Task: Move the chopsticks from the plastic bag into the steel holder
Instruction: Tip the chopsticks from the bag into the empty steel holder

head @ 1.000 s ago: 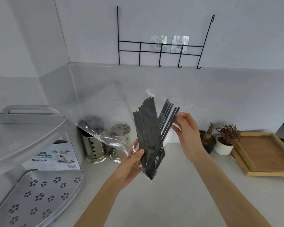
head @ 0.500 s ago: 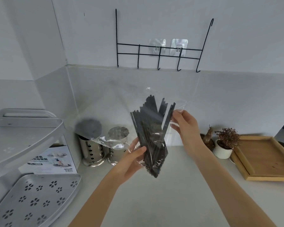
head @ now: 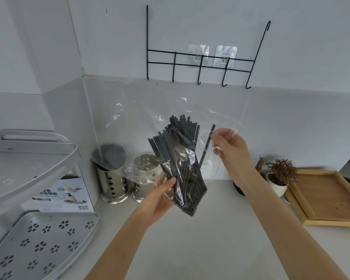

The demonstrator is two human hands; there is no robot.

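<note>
The left hand (head: 160,196) gripped the bagged chopsticks (head: 180,164) low, while the right hand (head: 228,150) seemingly pinched one chopstick (head: 206,147) through the plastic bag (head: 139,122).

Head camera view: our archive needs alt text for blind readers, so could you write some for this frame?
A person's left hand grips the lower end of a clear plastic bag full of dark chopsticks, while the right hand pinches one chopstick through the plastic. Behind, two steel holders stand on a grey counter below a black wall rack.
</note>
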